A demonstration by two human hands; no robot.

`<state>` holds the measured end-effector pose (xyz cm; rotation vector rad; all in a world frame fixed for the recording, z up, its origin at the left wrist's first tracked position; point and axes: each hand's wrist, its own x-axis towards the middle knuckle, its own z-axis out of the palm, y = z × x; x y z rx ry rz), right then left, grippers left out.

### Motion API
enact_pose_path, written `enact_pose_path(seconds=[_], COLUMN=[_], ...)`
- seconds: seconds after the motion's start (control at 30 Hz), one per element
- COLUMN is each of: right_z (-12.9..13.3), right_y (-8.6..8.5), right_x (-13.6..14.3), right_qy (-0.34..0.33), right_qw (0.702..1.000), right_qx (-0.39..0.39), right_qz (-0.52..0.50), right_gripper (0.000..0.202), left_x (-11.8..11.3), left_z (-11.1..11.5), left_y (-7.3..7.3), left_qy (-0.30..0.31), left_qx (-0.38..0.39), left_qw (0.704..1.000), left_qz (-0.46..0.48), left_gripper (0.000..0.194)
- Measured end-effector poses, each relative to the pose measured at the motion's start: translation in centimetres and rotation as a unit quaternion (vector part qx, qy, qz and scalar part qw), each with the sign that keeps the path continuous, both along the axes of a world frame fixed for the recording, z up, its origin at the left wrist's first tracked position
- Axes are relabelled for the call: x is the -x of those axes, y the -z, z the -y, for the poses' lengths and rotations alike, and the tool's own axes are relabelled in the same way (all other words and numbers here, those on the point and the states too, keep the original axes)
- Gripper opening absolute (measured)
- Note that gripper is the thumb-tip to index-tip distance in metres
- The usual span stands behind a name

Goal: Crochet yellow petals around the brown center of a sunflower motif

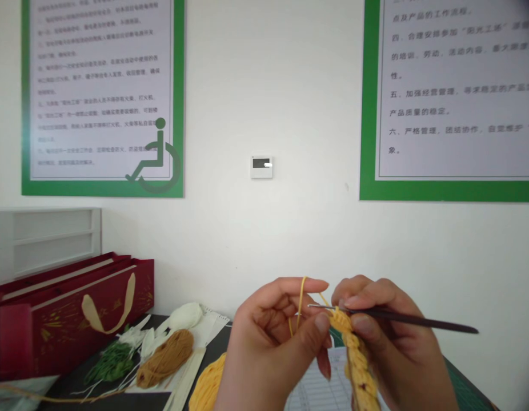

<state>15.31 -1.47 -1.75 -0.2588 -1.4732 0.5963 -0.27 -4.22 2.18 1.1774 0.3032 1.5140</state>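
My left hand [285, 337] pinches the top end of a yellow crocheted piece [357, 365], with a strand of yellow yarn [301, 299] looped over its raised index finger. In my right hand [388, 331] is a crochet hook [423, 321] with a dark handle, held nearly level. Its thin metal tip points left, at the top stitches between both hands. The crocheted strip hangs down below them and runs out of the bottom of the view. Left of my forearm lies a yellow yarn ball [208, 385], partly hidden by it.
On the dark table at left lie a brown yarn skein [165, 358], white yarn [185, 315] and green yarn [110, 362]. Dark red gift bags [76, 319] stand behind, beside a white rack [45, 237]. A printed sheet [318, 382] and a green mat [465, 388] lie under my hands.
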Motion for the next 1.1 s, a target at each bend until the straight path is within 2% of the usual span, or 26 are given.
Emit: enact_pose_path(seconds=[0.1, 0.27, 0.33, 0.53, 0.67, 0.8, 0.97, 1.1], right_z=[0.0, 0.4, 0.5, 0.8, 0.9, 1.2, 1.9, 2.4], right_y=[0.0, 0.0, -0.1, -1.0, -1.4, -1.7, -2.1, -2.4], right_x=[0.5, 1.3, 1.6, 1.7, 0.7, 0.1, -0.6, -1.9], right_qy=[-0.033, -0.156, -0.15, -0.034, 0.066, 0.145, 0.262, 0.338], right_qw=[0.998, 0.984, 0.985, 0.993, 0.99, 0.974, 0.928, 0.861], right_qx=[0.026, 0.056, 0.052, -0.058, -0.111, -0.174, -0.258, -0.347], right_qz=[-0.043, -0.063, -0.069, -0.096, -0.048, -0.003, 0.069, 0.157], right_gripper=[0.003, 0.007, 0.006, 0.004, 0.005, 0.005, 0.008, 0.019], left_x=[0.2, 0.2, 0.2, 0.2, 0.3, 0.2, 0.1, 0.1], left_z=[-0.1, -0.1, -0.2, -0.4, -0.4, -0.4, -0.3, -0.3], left_y=[-0.1, 0.0, 0.1, 0.3, 0.3, 0.3, 0.3, 0.4], left_qy=[0.02, 0.028, 0.027, 0.027, 0.033, 0.028, 0.017, 0.022], left_qx=[-0.002, 0.003, 0.001, -0.003, 0.002, 0.012, 0.014, 0.014], left_qw=[1.0, 1.0, 1.0, 1.0, 0.999, 0.999, 0.999, 0.999], left_qz=[0.002, 0.001, 0.003, -0.008, -0.012, -0.021, -0.024, -0.025], left_gripper=[0.026, 0.027, 0.027, 0.022, 0.023, 0.027, 0.026, 0.026])
